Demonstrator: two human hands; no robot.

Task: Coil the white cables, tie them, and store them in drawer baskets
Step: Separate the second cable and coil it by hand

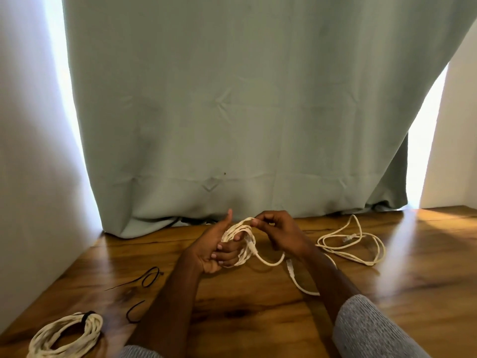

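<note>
Over the wooden table (258,319), the left hand (216,250) holds a half-wound white cable (242,244) looped around its curled fingers, thumb up. The right hand (278,235) pinches the cable's strand just above the loops. A tied coil (65,334) (black tie on top) lies near-left; a loose cable (353,244) lies right.

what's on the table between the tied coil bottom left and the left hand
In the head view, two loose black ties lie on the wooden table between the tied coil and the left hand.
</note>
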